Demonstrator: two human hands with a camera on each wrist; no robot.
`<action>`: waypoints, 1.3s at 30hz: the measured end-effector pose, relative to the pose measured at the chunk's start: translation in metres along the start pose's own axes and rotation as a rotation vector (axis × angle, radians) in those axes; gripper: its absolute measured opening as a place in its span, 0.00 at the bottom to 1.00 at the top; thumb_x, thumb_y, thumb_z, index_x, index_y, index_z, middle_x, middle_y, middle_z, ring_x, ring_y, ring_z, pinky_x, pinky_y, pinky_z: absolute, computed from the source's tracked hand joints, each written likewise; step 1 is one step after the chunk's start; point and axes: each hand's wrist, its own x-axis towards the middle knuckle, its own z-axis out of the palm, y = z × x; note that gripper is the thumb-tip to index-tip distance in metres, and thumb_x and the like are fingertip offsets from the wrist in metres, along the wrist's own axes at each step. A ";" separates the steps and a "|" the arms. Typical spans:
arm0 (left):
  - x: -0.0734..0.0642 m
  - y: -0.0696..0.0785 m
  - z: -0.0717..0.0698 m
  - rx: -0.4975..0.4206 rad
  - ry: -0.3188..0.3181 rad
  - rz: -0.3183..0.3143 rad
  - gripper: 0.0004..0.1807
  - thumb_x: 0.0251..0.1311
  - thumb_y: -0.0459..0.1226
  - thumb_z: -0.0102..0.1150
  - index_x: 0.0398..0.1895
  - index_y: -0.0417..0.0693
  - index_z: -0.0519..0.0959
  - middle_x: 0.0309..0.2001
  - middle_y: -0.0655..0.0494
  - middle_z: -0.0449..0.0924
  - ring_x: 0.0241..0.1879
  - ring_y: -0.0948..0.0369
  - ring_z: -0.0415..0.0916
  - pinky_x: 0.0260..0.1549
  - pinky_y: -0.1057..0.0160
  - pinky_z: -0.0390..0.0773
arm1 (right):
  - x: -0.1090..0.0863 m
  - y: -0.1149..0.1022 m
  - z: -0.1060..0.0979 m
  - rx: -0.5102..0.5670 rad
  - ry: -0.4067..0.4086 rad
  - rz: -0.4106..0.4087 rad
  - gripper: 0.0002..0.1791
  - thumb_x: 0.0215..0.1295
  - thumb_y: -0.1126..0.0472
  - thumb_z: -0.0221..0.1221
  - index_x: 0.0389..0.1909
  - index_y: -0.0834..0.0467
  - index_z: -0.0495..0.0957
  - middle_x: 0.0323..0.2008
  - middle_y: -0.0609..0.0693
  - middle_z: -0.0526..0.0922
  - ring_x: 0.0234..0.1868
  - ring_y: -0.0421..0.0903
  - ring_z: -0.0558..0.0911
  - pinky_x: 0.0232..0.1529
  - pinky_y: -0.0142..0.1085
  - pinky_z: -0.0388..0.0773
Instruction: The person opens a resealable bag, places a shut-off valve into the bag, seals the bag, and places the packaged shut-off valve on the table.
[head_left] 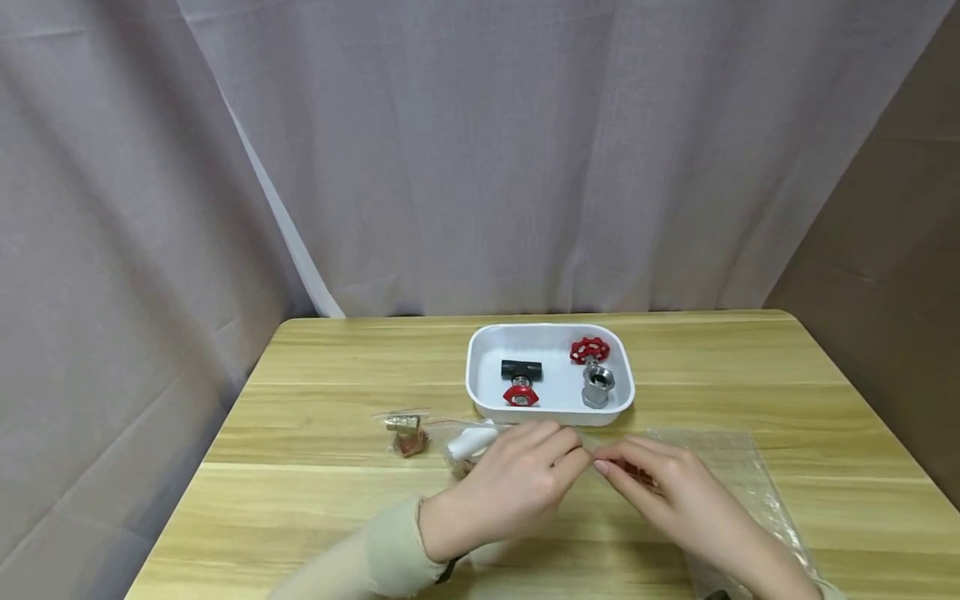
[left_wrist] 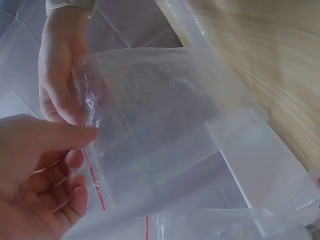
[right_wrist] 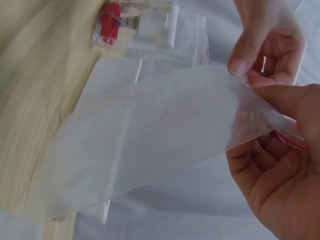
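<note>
A clear zip bag (left_wrist: 150,100) with a red strip along its mouth hangs between both hands and looks flat, with nothing inside. My left hand (head_left: 517,471) pinches the mouth edge between thumb and fingers. Close beside it, my right hand (head_left: 667,483) grips the same edge, its fingers curled round the red strip in the right wrist view. In the head view the bag is mostly hidden by the hands. Just behind the left hand lies a white valve (right_wrist: 156,26) with a red handle, in its own clear zip bag.
A white tray (head_left: 477,392) behind the hands holds a black valve (head_left: 522,369) with a red handle and a metal valve (head_left: 597,387) with a red handwheel. Left lies a bagged brass-coloured valve (head_left: 407,433). Another clear bag (head_left: 738,467) lies flat under the right forearm.
</note>
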 end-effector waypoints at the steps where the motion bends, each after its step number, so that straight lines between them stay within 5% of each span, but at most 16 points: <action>1: 0.000 0.000 0.000 0.010 -0.004 -0.002 0.11 0.63 0.31 0.52 0.40 0.48 0.84 0.38 0.61 0.78 0.36 0.65 0.72 0.36 0.72 0.73 | 0.000 0.000 0.000 0.004 0.001 0.002 0.14 0.63 0.67 0.67 0.43 0.43 0.84 0.38 0.35 0.84 0.32 0.31 0.76 0.32 0.21 0.71; 12: -0.002 0.000 -0.002 0.044 -0.068 0.029 0.12 0.66 0.30 0.51 0.45 0.47 0.83 0.41 0.60 0.78 0.40 0.64 0.72 0.38 0.72 0.74 | 0.005 -0.002 0.001 -0.003 0.012 -0.007 0.15 0.60 0.70 0.67 0.39 0.45 0.84 0.31 0.32 0.79 0.27 0.29 0.72 0.27 0.22 0.69; 24: -0.009 0.008 -0.007 0.072 -0.165 0.217 0.09 0.69 0.33 0.47 0.41 0.51 0.79 0.36 0.63 0.78 0.39 0.65 0.74 0.42 0.70 0.75 | 0.019 0.003 -0.005 -0.110 0.086 0.000 0.04 0.65 0.65 0.65 0.37 0.52 0.84 0.27 0.35 0.77 0.24 0.31 0.69 0.25 0.21 0.66; 30: -0.013 0.012 -0.009 0.053 -0.142 0.215 0.09 0.71 0.35 0.48 0.42 0.51 0.80 0.34 0.65 0.78 0.36 0.67 0.73 0.37 0.72 0.73 | 0.026 0.002 -0.009 -0.208 0.116 -0.008 0.03 0.66 0.65 0.65 0.39 0.55 0.85 0.32 0.40 0.83 0.26 0.33 0.74 0.26 0.28 0.73; 39: -0.016 0.011 -0.018 0.044 -0.056 0.233 0.11 0.66 0.33 0.49 0.28 0.56 0.77 0.30 0.67 0.77 0.34 0.67 0.73 0.37 0.73 0.72 | 0.035 -0.001 -0.014 -0.357 0.202 -0.095 0.08 0.73 0.60 0.58 0.43 0.60 0.83 0.34 0.49 0.85 0.28 0.45 0.83 0.25 0.42 0.81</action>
